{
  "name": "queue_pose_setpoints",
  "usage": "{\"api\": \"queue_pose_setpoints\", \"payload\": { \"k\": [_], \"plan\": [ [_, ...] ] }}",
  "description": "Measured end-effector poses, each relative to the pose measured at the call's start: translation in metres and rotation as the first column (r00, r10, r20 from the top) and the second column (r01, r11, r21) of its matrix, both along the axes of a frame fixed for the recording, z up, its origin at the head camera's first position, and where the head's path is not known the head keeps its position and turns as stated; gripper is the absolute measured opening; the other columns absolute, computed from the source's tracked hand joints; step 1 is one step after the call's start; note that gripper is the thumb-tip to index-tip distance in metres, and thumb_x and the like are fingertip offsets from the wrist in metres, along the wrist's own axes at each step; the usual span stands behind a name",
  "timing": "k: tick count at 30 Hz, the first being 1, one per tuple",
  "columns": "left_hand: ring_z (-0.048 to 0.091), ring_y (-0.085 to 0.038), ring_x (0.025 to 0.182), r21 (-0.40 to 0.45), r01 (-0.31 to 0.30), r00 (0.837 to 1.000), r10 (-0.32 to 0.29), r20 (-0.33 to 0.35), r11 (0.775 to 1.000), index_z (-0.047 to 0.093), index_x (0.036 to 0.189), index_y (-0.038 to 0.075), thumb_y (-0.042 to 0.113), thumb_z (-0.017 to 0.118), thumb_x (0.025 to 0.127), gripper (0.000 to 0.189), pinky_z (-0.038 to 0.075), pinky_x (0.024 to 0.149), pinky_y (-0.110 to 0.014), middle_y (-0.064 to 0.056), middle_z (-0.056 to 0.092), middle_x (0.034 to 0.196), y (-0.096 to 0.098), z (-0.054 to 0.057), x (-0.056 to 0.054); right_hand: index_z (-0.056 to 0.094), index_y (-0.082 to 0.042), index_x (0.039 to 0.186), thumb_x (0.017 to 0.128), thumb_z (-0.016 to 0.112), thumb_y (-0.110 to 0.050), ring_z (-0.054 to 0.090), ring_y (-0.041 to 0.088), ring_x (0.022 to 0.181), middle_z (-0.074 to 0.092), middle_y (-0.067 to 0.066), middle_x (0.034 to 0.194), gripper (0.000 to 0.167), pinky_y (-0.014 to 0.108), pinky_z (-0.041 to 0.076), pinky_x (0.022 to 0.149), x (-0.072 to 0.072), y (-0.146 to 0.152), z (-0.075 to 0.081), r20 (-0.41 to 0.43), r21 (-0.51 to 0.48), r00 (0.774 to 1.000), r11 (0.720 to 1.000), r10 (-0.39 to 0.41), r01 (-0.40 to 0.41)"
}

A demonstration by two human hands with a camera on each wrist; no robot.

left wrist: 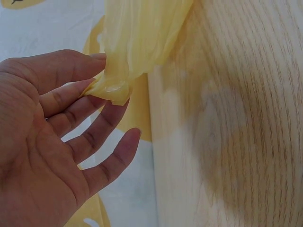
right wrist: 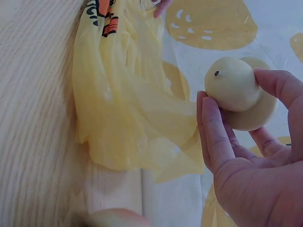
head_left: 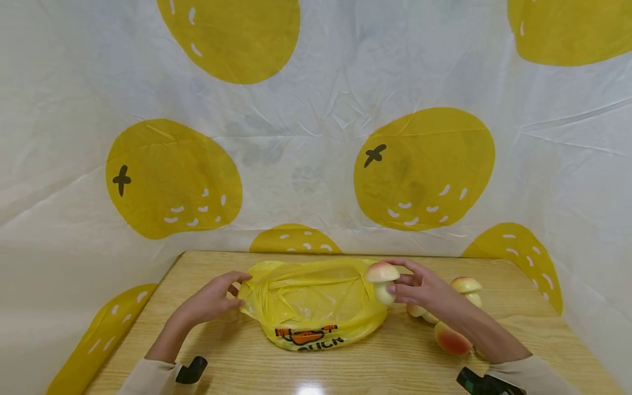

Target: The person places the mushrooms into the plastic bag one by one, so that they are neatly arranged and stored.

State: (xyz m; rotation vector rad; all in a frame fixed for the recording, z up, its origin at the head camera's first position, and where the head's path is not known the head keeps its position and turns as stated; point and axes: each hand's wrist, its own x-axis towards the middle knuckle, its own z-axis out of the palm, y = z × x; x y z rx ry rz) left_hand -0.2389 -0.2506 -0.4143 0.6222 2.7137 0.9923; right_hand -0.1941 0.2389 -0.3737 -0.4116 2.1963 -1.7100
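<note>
A yellow plastic bag [head_left: 316, 307] with a printed duck lies on the table, its mouth spread. At its left end my left hand [head_left: 219, 296] pinches a gathered corner; the left wrist view shows that bunched corner [left wrist: 111, 87] between thumb and fingers. On the other side my right hand [head_left: 427, 288] holds a model mushroom [head_left: 382, 277] with a reddish cap, at the bag's right rim. Seen from the right wrist, the mushroom's pale stem end [right wrist: 232, 82] faces the camera, gripped between thumb and fingers.
More model mushrooms lie on the table [head_left: 395, 367] at the right, partly hidden by my right forearm: one with its cap up [head_left: 466, 285], another showing a red cap [head_left: 452, 339]. A white sheet [head_left: 306, 181] with yellow fruit prints hangs behind the table.
</note>
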Motion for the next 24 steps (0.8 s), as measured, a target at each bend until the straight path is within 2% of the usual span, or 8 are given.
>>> {"api": "queue_pose_setpoints", "payload": {
  "k": [6,9,14,24],
  "plan": [
    [0.061,-0.031,0.109,-0.006,-0.001,1.0,0.001,-0.001,1.0,0.051,0.145,0.004,0.01,0.074,0.093,0.057,0.055,0.076,-0.037,-0.021,0.053,0.141,0.001,0.0,-0.001,0.036,-0.007,0.154,0.099,0.068,-0.021,0.067,0.022,0.108,0.065,0.015,0.123,0.064,0.036,0.055,0.093,-0.008,-0.017,0.0,-0.013,-0.04,1.0,0.999,0.014,-0.015],
    [0.061,-0.031,0.109,-0.008,0.001,1.0,-0.001,-0.004,1.0,0.051,0.145,0.004,0.009,0.074,0.093,0.057,0.055,0.076,-0.037,-0.021,0.053,0.14,0.001,0.0,-0.001,0.035,-0.007,0.154,0.099,0.068,-0.02,0.067,0.024,0.108,0.065,0.017,0.122,0.065,0.039,0.055,0.094,-0.011,-0.025,0.002,-0.027,-0.054,0.999,0.998,0.028,-0.029],
    [0.061,-0.031,0.109,-0.009,0.002,1.0,-0.002,-0.011,1.0,0.051,0.145,0.003,0.009,0.074,0.093,0.057,0.055,0.076,-0.037,-0.021,0.053,0.14,0.002,0.001,-0.001,0.038,-0.015,0.154,0.098,0.07,-0.025,0.067,0.027,0.11,0.063,0.017,0.127,0.065,0.043,0.053,0.098,-0.014,-0.039,0.006,-0.031,-0.04,0.999,0.999,0.032,-0.033],
    [0.061,-0.03,0.108,-0.011,0.0,1.0,0.0,0.0,1.0,0.051,0.145,0.003,0.009,0.074,0.092,0.057,0.055,0.076,-0.037,-0.022,0.053,0.14,0.003,0.004,0.001,0.042,-0.014,0.151,0.098,0.07,-0.019,0.067,0.026,0.109,0.063,0.017,0.125,0.061,0.038,0.056,0.093,-0.024,-0.072,0.01,-0.051,-0.12,0.995,0.989,0.081,-0.087]
  ]
}}
